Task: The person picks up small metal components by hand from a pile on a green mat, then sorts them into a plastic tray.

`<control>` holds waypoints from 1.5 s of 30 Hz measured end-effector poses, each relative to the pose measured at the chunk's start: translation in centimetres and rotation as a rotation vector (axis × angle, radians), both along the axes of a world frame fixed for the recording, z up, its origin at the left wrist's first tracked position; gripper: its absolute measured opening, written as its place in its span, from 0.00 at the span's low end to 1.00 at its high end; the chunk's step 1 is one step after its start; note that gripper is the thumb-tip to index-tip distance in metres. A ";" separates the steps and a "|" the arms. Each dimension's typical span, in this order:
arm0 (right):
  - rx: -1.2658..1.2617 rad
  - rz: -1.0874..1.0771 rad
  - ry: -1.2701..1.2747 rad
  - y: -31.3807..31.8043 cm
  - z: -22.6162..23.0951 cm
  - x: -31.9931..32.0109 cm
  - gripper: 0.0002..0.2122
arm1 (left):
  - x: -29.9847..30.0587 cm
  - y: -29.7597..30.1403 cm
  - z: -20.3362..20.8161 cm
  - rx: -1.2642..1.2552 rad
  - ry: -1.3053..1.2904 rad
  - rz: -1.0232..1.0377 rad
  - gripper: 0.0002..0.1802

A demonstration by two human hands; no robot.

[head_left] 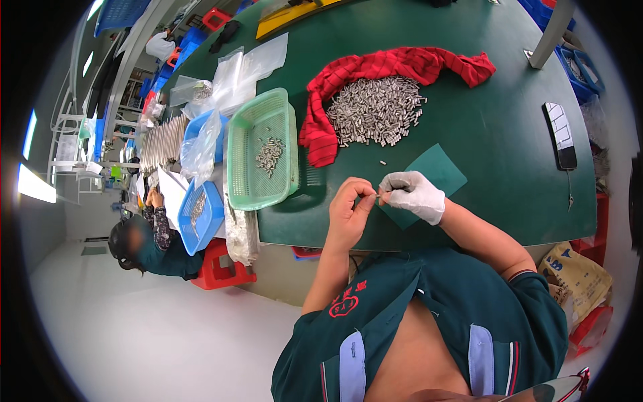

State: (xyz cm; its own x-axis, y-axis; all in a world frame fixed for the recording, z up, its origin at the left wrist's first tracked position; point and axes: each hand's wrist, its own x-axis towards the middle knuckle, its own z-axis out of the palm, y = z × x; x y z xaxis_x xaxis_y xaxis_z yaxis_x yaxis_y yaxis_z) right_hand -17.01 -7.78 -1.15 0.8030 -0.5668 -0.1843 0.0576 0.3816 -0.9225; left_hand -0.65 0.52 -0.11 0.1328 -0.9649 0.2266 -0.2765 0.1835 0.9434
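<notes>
Slippage is the likely risk: both hands pinch a small metal piece [378, 195] by their fingertips, and so slight a hold could drop it onto the green sheet [440, 167] beneath. Bare left hand [349, 206] and gloved right hand [414, 195] meet, fingers curled, the metal pile [375, 110] beyond them.

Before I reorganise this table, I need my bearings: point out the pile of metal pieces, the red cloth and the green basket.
Pile of metal pieces [375, 110]: head view, its middle.
Red cloth [327, 82]: head view, its upper-left bend.
Green basket [262, 114]: head view, its bare inside.
</notes>
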 end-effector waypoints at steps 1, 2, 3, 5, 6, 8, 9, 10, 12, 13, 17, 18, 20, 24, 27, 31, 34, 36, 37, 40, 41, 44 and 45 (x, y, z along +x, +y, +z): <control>-0.006 0.007 -0.001 0.0 0.2 0.0 0.10 | 0.0 0.0 0.1 -0.006 -0.001 0.007 0.04; 0.001 0.015 0.016 -0.1 0.4 0.1 0.09 | 0.2 0.1 0.3 0.001 -0.013 0.006 0.04; 0.008 0.025 0.031 -0.2 0.6 0.2 0.08 | 0.3 0.2 0.5 0.008 -0.026 0.007 0.04; 0.000 0.016 0.019 0.0 0.1 0.1 0.08 | 0.9 0.0 0.7 -0.057 -0.087 0.076 0.04; 0.007 -0.012 0.015 0.0 -0.2 0.0 0.07 | 1.4 -0.1 0.8 -0.107 -0.141 0.124 0.04; 0.017 -0.023 0.018 0.0 -0.2 0.0 0.07 | 4.0 -0.8 1.5 -0.190 -0.380 0.376 0.03; 0.041 -0.049 0.031 0.2 0.0 -0.1 0.07 | 5.5 -0.7 2.2 -0.188 -0.469 0.518 0.03; 0.036 -0.052 0.035 0.2 0.2 -0.1 0.07 | 7.6 -0.8 2.5 -0.184 -0.591 0.636 0.03; 0.034 -0.050 0.031 0.4 0.4 0.0 0.06 | 9.6 -0.9 3.4 -0.177 -0.712 0.751 0.04; 0.035 -0.055 0.033 0.5 0.5 0.0 0.06 | 10.0 -0.8 3.6 -0.185 -0.721 0.815 0.04; 0.056 -0.116 -0.017 0.0 0.3 -0.4 0.07 | 7.1 -2.7 2.8 -0.246 -0.652 0.635 0.05; 0.071 -0.135 -0.063 0.0 0.7 -0.4 0.08 | 6.4 -2.9 2.0 -0.205 -0.635 0.497 0.05; 0.061 -0.189 -0.095 -0.2 0.8 -0.7 0.11 | 4.3 -3.8 0.3 -0.179 -0.558 0.285 0.05; 0.264 -0.386 -0.361 -1.3 -0.9 -0.4 0.12 | 1.9 -5.3 -2.1 -0.120 -0.610 0.086 0.06; 0.320 -0.403 -0.382 -1.2 -0.7 -0.2 0.13 | 1.4 -6.0 -3.2 -0.068 -0.700 0.033 0.08; 0.293 -0.361 -0.325 -1.1 -0.4 -0.5 0.12 | 1.3 -6.6 -4.0 -0.058 -0.780 -0.012 0.09; 0.298 -0.383 -0.352 -1.1 -0.5 -0.6 0.12 | 1.1 -6.7 -4.2 -0.049 -0.801 -0.027 0.08; 0.324 -0.387 -0.364 -1.2 -0.7 -0.7 0.11 | 1.1 -6.8 -4.6 -0.051 -0.803 -0.040 0.07; 0.346 -0.379 -0.374 -1.3 -0.8 -0.8 0.11 | 1.2 -6.6 -4.7 -0.037 -0.705 -0.043 0.06; 0.376 -0.383 -0.353 -1.5 -1.1 -0.9 0.11 | 1.2 -5.8 -3.8 0.059 -0.375 -0.070 0.04; 0.380 -0.388 -0.356 -1.4 -1.0 -0.8 0.11 | 1.2 -5.3 -3.3 0.141 -0.143 -0.070 0.03; 0.370 -0.397 -0.336 -1.1 -0.4 -0.8 0.11 | 1.5 -4.5 -3.6 0.136 0.180 -0.102 0.01; 0.336 -0.380 -0.296 -1.1 -0.2 -0.8 0.11 | 1.6 -4.2 -3.5 0.138 0.179 -0.102 0.01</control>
